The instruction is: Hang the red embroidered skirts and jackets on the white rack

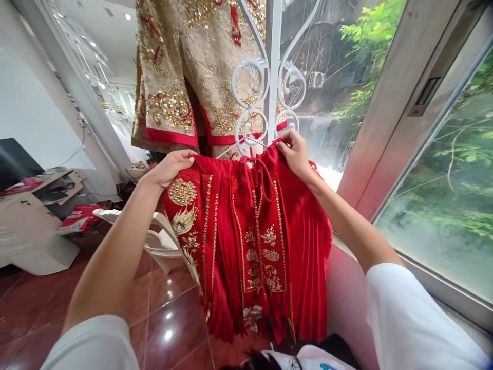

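Note:
A red pleated skirt (pixel 227 221) with gold embroidery hangs spread out in front of me, its drawstring tied in a bow at the waist. My left hand (pixel 175 167) pinches the waistband at its left end. At the right end, the fingers of my right hand (pixel 291 149) are closed on the same waistband. Behind the waistband shows a thin clothes hanger (pixel 227 149), its hook up against a white scrollwork metal stand (pixel 271 77). The lower hem partly hides the floor.
A gold-sequinned jacket (pixel 219 67) with red trim hangs behind the skirt. Windows (pixel 435 169) line the right side. A white chair (pixel 164 239) stands left of the skirt, with a desk (pixel 46 190) farther left. Dark fabric and a white printed item lie at the bottom.

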{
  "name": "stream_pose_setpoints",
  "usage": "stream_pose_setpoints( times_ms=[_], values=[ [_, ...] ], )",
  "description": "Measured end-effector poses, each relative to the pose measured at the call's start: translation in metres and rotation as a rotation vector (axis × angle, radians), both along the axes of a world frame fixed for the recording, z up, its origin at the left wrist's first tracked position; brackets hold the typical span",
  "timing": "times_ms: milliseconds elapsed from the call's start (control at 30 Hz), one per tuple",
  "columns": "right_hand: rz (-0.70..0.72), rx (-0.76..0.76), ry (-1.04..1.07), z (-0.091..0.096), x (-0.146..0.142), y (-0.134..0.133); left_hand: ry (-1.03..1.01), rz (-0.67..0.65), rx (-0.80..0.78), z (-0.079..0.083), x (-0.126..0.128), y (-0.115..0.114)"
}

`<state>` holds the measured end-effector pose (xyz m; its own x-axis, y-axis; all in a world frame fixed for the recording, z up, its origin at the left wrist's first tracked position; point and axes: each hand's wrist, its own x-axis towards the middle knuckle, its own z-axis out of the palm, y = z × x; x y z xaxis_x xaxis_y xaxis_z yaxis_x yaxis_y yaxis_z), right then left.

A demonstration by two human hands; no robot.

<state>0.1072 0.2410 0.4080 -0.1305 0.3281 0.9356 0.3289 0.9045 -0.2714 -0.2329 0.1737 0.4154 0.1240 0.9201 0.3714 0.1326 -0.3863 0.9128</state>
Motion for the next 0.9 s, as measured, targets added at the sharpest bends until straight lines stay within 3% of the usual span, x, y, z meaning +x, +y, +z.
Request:
stream_pose_setpoints(
  times_ms=[100,200,500,600,667,733,833,900],
  values=[
    [0.053,0.094,-0.245,-0.008,-0.001,-0.008,-0.063,-0.027,-0.101,-0.008,-0.001,0.009],
    [0.028,0.151,-0.432,-0.012,0.01,-0.021,-0.003,-0.057,-0.189,-0.007,0.0,0.013],
    [-0.046,0.075,-0.55,-0.014,0.022,-0.031,0.204,0.055,-0.105,0.021,-0.03,0.027],
    [-0.085,0.074,-0.516,-0.019,0.02,-0.034,0.468,0.068,-0.004,0.019,-0.029,0.025],
    [-0.111,0.064,-0.5,-0.022,0.021,-0.037,0.735,0.267,0.128,0.012,-0.023,0.015],
    [-0.159,0.028,-0.481,-0.023,0.023,-0.042,0.893,0.581,0.318,-0.002,-0.017,-0.001],
    [-0.274,-0.05,-0.443,-0.026,0.029,-0.048,0.783,0.977,0.562,-0.041,-0.009,-0.025],
    [-0.34,-0.108,-0.391,-0.028,0.035,-0.051,0.7,1.074,0.536,-0.073,-0.008,-0.035]
  ],
)
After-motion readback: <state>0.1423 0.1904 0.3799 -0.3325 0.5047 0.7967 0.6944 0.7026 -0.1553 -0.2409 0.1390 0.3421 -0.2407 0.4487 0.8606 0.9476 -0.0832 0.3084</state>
